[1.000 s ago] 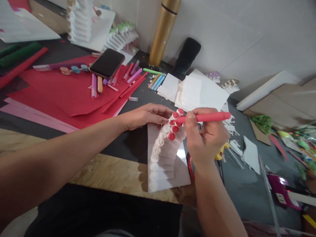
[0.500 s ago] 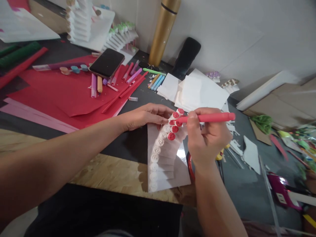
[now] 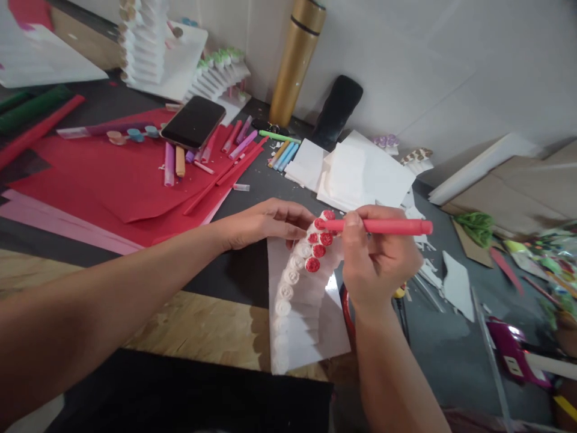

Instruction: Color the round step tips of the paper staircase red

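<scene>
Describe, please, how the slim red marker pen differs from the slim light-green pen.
The slim red marker pen is held in the right hand; the slim light-green pen lies on the dark-grey tabletop. The red pen's end is at round red-topped rosettes; the green pen is near the gold cylindrical bottle. Both are straight.

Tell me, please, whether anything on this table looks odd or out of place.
Mainly the ragged white scraps scattered on the tabletop beside the right hand: their uneven edges look untidy. I see no obvious spill.
</scene>
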`<state>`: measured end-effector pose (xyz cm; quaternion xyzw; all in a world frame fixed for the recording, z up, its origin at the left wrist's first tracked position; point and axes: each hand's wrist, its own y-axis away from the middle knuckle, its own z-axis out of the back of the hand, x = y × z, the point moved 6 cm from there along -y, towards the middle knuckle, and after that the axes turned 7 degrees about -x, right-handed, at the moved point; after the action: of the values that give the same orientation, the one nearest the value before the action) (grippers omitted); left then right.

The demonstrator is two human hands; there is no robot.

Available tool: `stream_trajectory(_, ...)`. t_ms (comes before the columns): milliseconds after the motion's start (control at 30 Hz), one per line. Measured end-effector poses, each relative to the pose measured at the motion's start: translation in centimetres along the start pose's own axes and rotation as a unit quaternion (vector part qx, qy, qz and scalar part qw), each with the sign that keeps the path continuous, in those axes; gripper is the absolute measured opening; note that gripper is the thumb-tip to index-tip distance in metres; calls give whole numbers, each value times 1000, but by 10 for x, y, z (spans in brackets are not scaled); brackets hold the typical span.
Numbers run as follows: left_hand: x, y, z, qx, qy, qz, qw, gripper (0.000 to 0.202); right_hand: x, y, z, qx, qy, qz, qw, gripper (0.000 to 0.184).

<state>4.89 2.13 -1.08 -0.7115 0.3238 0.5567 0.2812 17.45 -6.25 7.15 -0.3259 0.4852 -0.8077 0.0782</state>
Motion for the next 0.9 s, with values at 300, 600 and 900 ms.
stream_trajectory(300, 1, 1, 0, 18, -20, 10, 1000, 38, -20, 2, 0, -64, -77, -81, 992, 11)
stream_trajectory(600, -2, 1, -2, 22, -6, 20, 1000, 39, -36, -1, -6, -54, -171, -163, 970, 10)
stream_trajectory(900, -2, 4, -9, 77, -4, 45, 996, 43, -43, -2, -4, -74, -205, -203, 955, 10)
